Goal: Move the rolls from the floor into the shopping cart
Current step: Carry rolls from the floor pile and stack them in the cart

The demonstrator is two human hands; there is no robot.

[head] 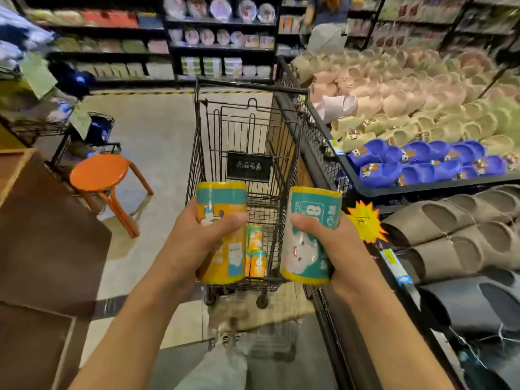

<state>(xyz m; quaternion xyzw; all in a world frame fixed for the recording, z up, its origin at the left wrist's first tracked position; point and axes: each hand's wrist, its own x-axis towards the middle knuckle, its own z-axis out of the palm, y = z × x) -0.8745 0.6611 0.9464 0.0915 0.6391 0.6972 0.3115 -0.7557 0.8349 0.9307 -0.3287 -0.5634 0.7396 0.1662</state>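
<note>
A black wire shopping cart [202, 153] stands straight ahead of me in the aisle. My left hand [194, 237] grips an upright orange and teal roll [222, 204], held over the cart's near left edge. A teal and white roll [309, 237] with yellow ends sits in the grip of my right hand [337, 246], above the cart's near right corner. Down in the cart's basket lie a few small orange rolls [256, 254], close to the near end.
An orange stool [98, 173] stands on the floor left of the cart. Brown wooden furniture [42, 249] fills the near left. Right of the cart runs a black display rack [323, 142] loaded with slippers. Shelves cross the far end, where a person [326, 21] stands.
</note>
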